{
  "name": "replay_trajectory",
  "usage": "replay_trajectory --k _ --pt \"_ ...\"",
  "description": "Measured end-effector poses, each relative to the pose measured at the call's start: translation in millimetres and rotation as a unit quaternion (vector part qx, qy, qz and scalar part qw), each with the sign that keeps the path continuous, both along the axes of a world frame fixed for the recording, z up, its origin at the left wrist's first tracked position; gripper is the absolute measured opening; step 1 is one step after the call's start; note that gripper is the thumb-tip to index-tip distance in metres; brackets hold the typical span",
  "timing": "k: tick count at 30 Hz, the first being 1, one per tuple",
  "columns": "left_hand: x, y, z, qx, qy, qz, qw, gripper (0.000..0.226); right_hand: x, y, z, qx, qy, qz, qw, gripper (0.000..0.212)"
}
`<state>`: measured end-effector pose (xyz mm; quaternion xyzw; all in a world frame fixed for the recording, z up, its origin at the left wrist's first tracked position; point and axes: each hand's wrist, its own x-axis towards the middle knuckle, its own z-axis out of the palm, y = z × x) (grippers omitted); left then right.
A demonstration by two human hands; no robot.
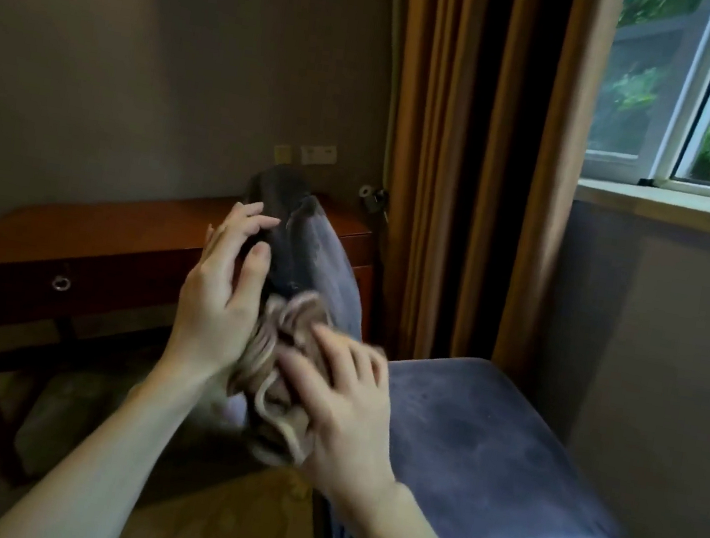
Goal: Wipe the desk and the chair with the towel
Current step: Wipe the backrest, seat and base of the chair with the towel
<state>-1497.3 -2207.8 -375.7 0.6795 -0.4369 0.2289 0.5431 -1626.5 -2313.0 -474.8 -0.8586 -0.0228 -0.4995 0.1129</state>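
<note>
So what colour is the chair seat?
The chair seat is a dusky blue-purple, clearest in the head view.

Chair back stands edge-on at centre, dividing the space into a 9 o'clock side and a 3 o'clock side. Seat offers open surface at 4 o'clock. Desk bounds 9 to 10 o'clock; curtain closes 12 to 1 o'clock; wall closes 3 o'clock.

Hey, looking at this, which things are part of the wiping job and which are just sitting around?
Job: towel, chair, desk, right hand pressing the towel, left hand on the chair back.
Lying about: curtain, window, wall sockets.
</note>
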Motion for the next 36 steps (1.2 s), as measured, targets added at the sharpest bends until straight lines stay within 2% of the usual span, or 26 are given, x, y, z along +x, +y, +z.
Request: replay_trajectory --k 4,7,11,15,18,22,26,30,36 --pt "15.7 -4.4 4.7 0.001 0.037 0.021 0.999 0.034 8.6 -12.5 -72.2 -0.080 0.062 -0.060 0.993 0.037" --pt "29.3 -1.4 4.9 0.012 0.039 0.037 0.998 0.037 13.8 -16.5 -108.9 -0.105 0.111 -0.071 0.986 0.048" --pt "37.7 -3.0 5.8 0.011 0.047 0.041 0.998 0.035 13.7 -13.7 -108.0 -0.068 0.142 -0.056 0.986 0.059" --pt "32.6 -5.7 3.1 -0.012 0.051 0.035 0.998 0.034 9.7 -18.3 -71.3 -0.041 0.042 -0.056 0.997 0.057" --pt "28.2 -4.6 -1.8 0.005 0.023 0.046 0.999 0.036 6.8 -15.8 -20.6 -0.002 -0.044 -0.035 0.998 0.043" --pt "21.6 -1.2 -2.9 0.019 0.004 0.033 0.999 0.040 13.6 -3.9 39.8 -0.015 -0.084 -0.026 0.996 0.051" --pt "9.2 3.9 -0.3 -0.011 0.022 0.020 1.000 0.037 24.2 -8.0 29.4 -0.056 -0.048 -0.005 0.997 0.054" --pt "-4.0 4.5 9.1 0.004 0.034 0.041 0.999 0.040 16.5 -29.9 -24.2 -0.140 -0.023 -0.036 0.989 0.039" --pt "-3.3 7.2 10.0 0.032 0.004 0.068 0.997 0.034 -18.3 -58.8 -92.5 -0.224 0.095 -0.066 0.968 0.050"
